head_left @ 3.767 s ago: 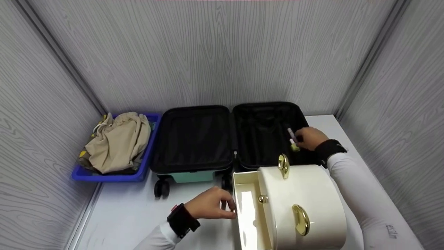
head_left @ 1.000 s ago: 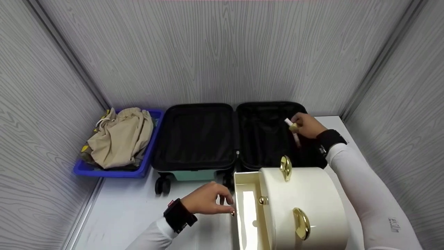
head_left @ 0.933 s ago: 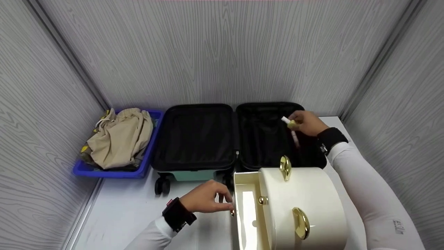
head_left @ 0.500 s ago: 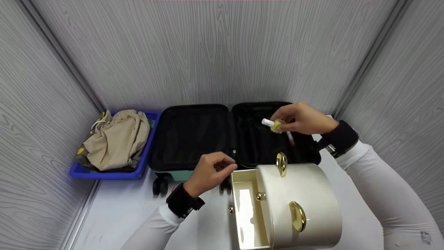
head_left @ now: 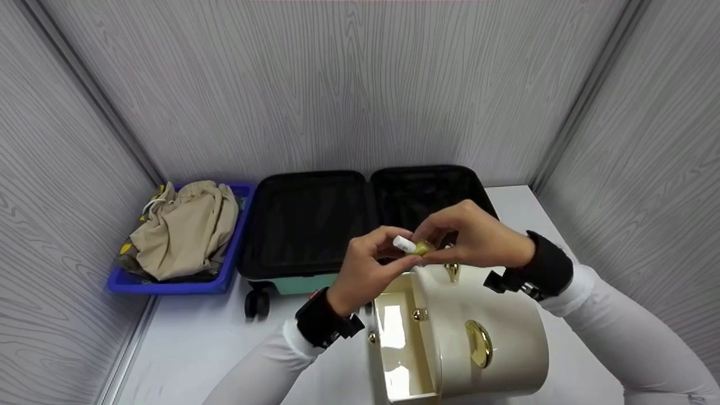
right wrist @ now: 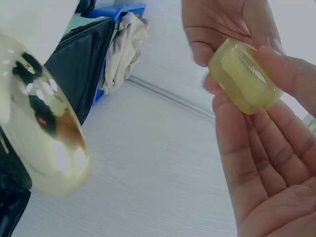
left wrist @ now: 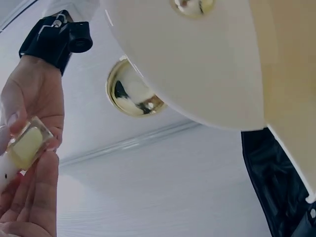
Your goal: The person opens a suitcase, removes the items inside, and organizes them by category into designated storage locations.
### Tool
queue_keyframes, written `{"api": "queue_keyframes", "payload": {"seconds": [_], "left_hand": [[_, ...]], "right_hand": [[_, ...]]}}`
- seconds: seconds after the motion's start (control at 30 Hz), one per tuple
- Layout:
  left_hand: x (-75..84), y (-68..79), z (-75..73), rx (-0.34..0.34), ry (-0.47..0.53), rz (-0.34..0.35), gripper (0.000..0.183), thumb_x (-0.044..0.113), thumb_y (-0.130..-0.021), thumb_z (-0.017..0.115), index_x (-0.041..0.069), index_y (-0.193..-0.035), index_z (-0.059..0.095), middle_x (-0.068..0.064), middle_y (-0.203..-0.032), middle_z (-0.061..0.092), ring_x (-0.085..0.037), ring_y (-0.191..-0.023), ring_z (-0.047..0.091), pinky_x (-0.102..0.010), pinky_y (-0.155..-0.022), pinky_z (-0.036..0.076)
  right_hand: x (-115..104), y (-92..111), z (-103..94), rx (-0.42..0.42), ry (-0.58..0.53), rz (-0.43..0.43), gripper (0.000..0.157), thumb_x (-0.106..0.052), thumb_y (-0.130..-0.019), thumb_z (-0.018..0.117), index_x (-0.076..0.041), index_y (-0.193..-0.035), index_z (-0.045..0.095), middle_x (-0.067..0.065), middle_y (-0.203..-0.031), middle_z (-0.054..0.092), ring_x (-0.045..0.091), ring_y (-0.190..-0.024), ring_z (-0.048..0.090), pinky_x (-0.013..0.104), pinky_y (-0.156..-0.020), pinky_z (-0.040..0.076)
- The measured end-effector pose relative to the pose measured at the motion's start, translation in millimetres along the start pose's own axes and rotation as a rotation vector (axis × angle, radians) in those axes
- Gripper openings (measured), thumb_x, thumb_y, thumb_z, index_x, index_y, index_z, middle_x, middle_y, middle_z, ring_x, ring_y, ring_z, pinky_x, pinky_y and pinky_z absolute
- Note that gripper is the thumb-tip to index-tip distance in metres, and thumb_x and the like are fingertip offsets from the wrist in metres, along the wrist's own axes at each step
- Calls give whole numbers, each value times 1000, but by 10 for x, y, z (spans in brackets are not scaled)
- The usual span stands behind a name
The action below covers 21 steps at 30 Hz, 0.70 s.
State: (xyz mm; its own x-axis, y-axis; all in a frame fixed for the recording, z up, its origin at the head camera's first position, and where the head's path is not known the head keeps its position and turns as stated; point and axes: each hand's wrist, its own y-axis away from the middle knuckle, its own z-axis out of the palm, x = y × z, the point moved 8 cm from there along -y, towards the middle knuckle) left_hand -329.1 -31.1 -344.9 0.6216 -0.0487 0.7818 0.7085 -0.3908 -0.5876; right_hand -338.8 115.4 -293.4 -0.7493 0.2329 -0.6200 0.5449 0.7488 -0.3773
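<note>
Both hands meet around a small nail polish bottle (head_left: 423,248) with a yellow-green body and a white cap, held tilted above the front edge of the suitcase. My right hand (head_left: 478,239) pinches the body between thumb and fingers; the right wrist view shows the glassy bottle (right wrist: 245,76) from its base. At the cap end, my left hand (head_left: 368,267) has its thumb and fingertips closed about the bottle. Below them stands a cream cosmetic case (head_left: 495,320) with gold handles and a pulled-out drawer (head_left: 419,365). Behind lies an open black-lined suitcase (head_left: 315,219).
A blue basket (head_left: 169,288) at the left holds beige drawstring clothing (head_left: 183,230) over darker pieces. Suitcase wheels (head_left: 257,304) jut toward the front of the white table (head_left: 185,343). Grey wood-grain panels (head_left: 304,84) enclose the back and both sides.
My right hand has lifted the bottle out of the suitcase's right half and brought it left and nearer. My left hand has let go of the drawer knob and risen to the bottle.
</note>
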Motion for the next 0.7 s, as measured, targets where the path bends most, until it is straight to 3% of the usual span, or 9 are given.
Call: {"api": "queue_keyframes", "payload": {"seconds": [0.17,0.33,0.5,0.7], "left_hand": [[-25,57,-29,-57,-40,-42,26,4,-94,84,-6,-116,72,-18,-105,80,-20,-88,78,-31,-79,66],[-238,158,-121,-133,-145,-193,26,2,-91,81,-2,-115,73,-13,-96,78,-11,-79,70,-22,-71,57],[-483,283,-87,-249,-277,-326,19,8,-86,84,3,-102,75,-6,-86,79,0,-73,64,-20,-68,53],[-711,379,113,-397,-513,-407,22,19,-79,90,8,-91,75,2,-79,77,-5,-72,59,-25,-72,50]], "right_hand": [[-58,143,-81,-12,46,-31,29,-2,-85,92,-6,-111,78,6,-102,81,13,-88,76,25,-79,64],[-65,412,-332,-21,155,-3,30,-5,-85,92,-12,-111,78,-1,-102,79,10,-92,73,20,-85,58],[70,712,-433,-86,283,116,28,-16,-89,91,-15,-113,78,-10,-108,78,6,-101,72,19,-91,57],[329,1005,-295,-244,345,278,47,-38,-90,90,-12,-127,75,-4,-125,76,16,-114,73,39,-99,59]]}}
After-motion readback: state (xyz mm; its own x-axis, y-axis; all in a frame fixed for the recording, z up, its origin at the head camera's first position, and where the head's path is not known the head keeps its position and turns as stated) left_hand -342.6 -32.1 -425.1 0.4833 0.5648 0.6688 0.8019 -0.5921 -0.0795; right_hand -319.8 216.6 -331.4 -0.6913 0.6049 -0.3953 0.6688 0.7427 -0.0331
